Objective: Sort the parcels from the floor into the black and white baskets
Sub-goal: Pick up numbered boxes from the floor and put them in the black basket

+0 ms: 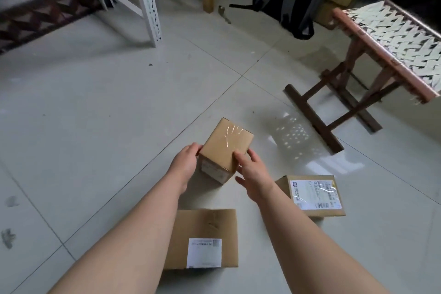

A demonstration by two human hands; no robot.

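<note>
Small taped parcel (pixel 225 148), brown cardboard, is sitting gripped between left hand (pixel 185 162) and right hand (pixel 253 174), its side label facing near (print unreadable). Flat parcel (pixel 207 229) is lying nearest on the floor (pixel 119 126), white label up. Third parcel (pixel 312 194) is lying rightward, label up.

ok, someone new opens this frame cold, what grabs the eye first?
The small parcel at centre, held between the left hand and the right hand, draws the eye first. Next come two labelled boxes lying flat on the floor: the near parcel between the forearms and the right parcel beside the right arm. A folding stool with a woven seat stands at the far right; no basket is in view.
</note>
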